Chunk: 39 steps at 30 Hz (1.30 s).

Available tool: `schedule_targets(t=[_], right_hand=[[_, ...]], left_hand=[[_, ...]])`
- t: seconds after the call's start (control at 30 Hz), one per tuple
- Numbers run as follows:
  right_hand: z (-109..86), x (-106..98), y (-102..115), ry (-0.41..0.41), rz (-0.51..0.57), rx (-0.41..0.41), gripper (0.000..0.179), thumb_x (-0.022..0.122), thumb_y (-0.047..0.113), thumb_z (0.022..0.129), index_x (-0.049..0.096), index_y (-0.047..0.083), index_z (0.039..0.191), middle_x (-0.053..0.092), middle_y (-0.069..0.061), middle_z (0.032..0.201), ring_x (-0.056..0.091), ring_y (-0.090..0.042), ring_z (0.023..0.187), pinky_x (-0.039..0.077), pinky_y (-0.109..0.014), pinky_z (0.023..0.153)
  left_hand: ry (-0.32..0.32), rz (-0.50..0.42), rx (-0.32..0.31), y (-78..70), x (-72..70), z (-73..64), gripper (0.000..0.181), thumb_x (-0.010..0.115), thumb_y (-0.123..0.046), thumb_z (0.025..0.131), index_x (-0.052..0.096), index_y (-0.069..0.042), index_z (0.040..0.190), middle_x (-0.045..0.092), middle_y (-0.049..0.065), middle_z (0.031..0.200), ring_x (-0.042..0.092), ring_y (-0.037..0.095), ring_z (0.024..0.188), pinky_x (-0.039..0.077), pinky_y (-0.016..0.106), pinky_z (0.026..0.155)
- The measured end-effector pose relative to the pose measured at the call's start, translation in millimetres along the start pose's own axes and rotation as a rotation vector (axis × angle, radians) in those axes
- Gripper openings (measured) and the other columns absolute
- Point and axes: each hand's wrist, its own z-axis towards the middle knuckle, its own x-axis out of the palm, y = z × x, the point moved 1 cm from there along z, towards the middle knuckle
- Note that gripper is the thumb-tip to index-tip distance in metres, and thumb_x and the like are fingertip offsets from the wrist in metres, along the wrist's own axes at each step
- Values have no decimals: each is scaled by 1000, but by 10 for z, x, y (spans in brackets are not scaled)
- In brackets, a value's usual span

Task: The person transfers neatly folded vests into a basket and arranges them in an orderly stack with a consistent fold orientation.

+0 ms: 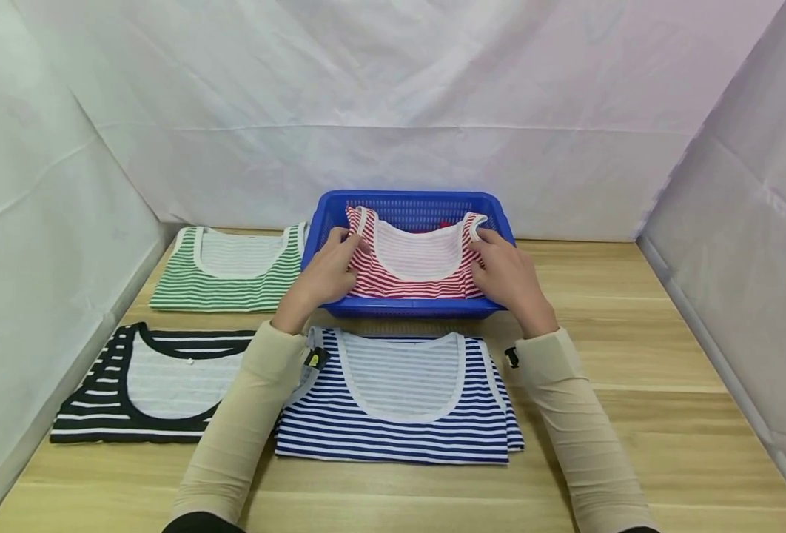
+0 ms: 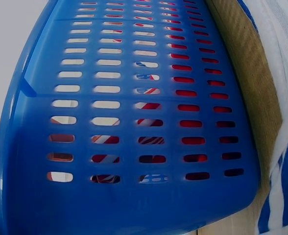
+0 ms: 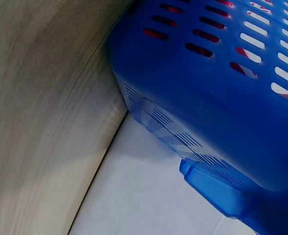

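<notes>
A folded red-and-white striped tank top (image 1: 413, 288) lies in the blue plastic basket (image 1: 409, 195), its white-trimmed neckline facing up. My left hand (image 1: 325, 272) pinches its left side near the shoulder strap. On the opposite side my right hand (image 1: 508, 275) grips the right edge below the other strap. Both wrists pass over the basket's front corners. In the left wrist view the slotted basket wall (image 2: 109, 205) hides most of the cloth, and red fabric shows through the slots. The right wrist view is filled largely by a basket corner (image 3: 183, 93).
A folded blue-and-white striped tank top (image 1: 393, 440) lies in front of the basket. To the left are a green-striped one (image 1: 226, 292) and a black-striped one (image 1: 120, 426), partly behind my left sleeve. White sheeting (image 1: 393, 89) encloses the wooden table (image 1: 633, 333) at back and sides.
</notes>
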Motion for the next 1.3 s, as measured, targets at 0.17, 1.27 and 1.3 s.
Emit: schedule_targets(t=[0.17,1.27,1.3], right_hand=[[-16,-11,-5,-25,37,15,43,57,12,98,62,-2,139,36,-18,166,44,-45,146,46,-63,108],[-98,-175,133,114,48,-164,23,59,11,99,75,-4,106,75,-21,110,60,-43,127,27,-57,125],[-106,-185,139,111,51,-159,24,58,11,99,75,-4,107,74,-21,112,59,-43,128,32,-57,123]], left_hand=[[-11,-4,11,-5,-9,3,45,53,4,94,55,-9,137,24,23,165,59,38,109,50,49,94],[31,115,52,4,-114,-61,43,59,-22,103,57,-4,142,57,19,144,56,37,131,44,59,111],[32,113,49,2,-113,-66,43,59,-23,103,57,-5,142,57,19,144,56,38,131,44,59,111]])
